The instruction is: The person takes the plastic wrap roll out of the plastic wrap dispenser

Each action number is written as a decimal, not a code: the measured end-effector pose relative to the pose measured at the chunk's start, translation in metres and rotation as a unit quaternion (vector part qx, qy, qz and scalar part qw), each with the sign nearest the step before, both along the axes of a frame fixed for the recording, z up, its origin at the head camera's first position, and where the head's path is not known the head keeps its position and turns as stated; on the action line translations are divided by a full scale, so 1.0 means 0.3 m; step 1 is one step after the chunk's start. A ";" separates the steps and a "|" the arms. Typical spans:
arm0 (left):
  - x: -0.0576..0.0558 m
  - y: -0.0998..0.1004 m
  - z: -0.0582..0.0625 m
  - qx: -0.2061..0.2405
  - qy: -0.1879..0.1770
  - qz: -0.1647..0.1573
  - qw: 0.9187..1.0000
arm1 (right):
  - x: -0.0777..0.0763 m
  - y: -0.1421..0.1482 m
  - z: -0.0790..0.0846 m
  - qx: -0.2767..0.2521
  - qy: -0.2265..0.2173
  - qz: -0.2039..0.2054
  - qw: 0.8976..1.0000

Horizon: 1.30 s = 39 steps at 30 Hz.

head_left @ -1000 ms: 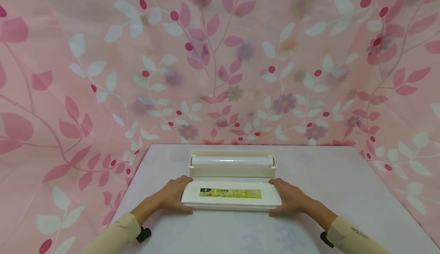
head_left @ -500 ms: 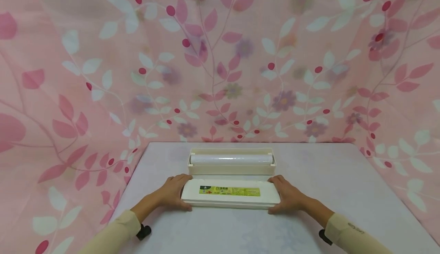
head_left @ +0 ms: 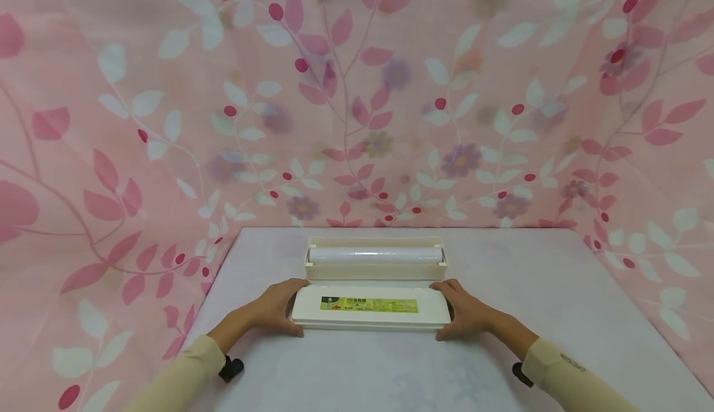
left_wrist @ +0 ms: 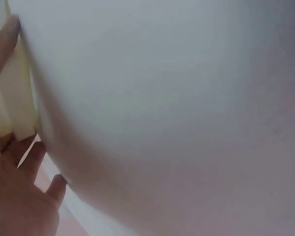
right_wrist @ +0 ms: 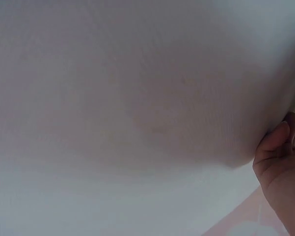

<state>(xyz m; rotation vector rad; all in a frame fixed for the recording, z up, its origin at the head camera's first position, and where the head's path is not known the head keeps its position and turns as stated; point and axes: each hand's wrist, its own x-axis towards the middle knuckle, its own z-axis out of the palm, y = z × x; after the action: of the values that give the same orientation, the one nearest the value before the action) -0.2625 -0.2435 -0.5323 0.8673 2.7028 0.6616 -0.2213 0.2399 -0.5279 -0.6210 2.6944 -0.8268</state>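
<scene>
A long white lid (head_left: 370, 322) with a yellow-green label lies across the table in front of me. My left hand (head_left: 273, 306) holds its left end, thumb at the front edge and fingers at the back. At the other end my right hand (head_left: 468, 310) grips it the same way, with a small gap between palm and lid. Just behind the lid stands an open cream box (head_left: 376, 272), a roll of cling film (head_left: 375, 255) lying lengthwise in it. The left wrist view shows the left hand (left_wrist: 19, 191) at the lid's edge; the right hand (right_wrist: 280, 162) is partly cut off.
A pale cloth covers the table (head_left: 357, 375), whose far edge runs behind the box. Pink curtain fabric (head_left: 346, 90) with leaves and flowers hangs behind and at both sides. A dark wrist camera (head_left: 231, 368) sits at the left cuff, another (head_left: 523, 373) at the right.
The lid has shifted slightly left relative to the box. Both hands stay at its ends, and gaps beside the palms have become more visible. The head view has tilted a little.
</scene>
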 end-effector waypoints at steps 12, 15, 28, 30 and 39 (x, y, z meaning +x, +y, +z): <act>0.006 -0.025 0.035 0.000 -0.045 -0.018 0.999 | 0.003 0.004 -0.005 -0.056 -0.093 -0.021 0.994; 0.008 -0.026 0.033 0.002 -0.045 -0.016 0.999 | 0.002 0.006 0.002 -0.054 -0.111 -0.028 0.992; -0.005 -0.021 0.019 0.017 -0.054 -0.008 0.998 | -0.012 0.019 0.021 -0.076 -0.152 -0.049 0.984; -0.008 -0.020 0.019 0.018 -0.054 -0.013 0.998 | -0.009 0.020 0.020 -0.077 -0.153 -0.054 0.984; -0.015 -0.021 0.021 0.013 -0.060 0.002 0.998 | -0.003 0.005 0.028 -0.070 -0.155 -0.066 0.983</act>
<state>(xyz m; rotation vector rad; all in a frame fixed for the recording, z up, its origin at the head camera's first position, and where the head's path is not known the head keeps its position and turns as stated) -0.2669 -0.2498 -0.5261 0.8027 2.5958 0.7279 -0.2221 0.2415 -0.5197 -0.3105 2.4274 -1.0584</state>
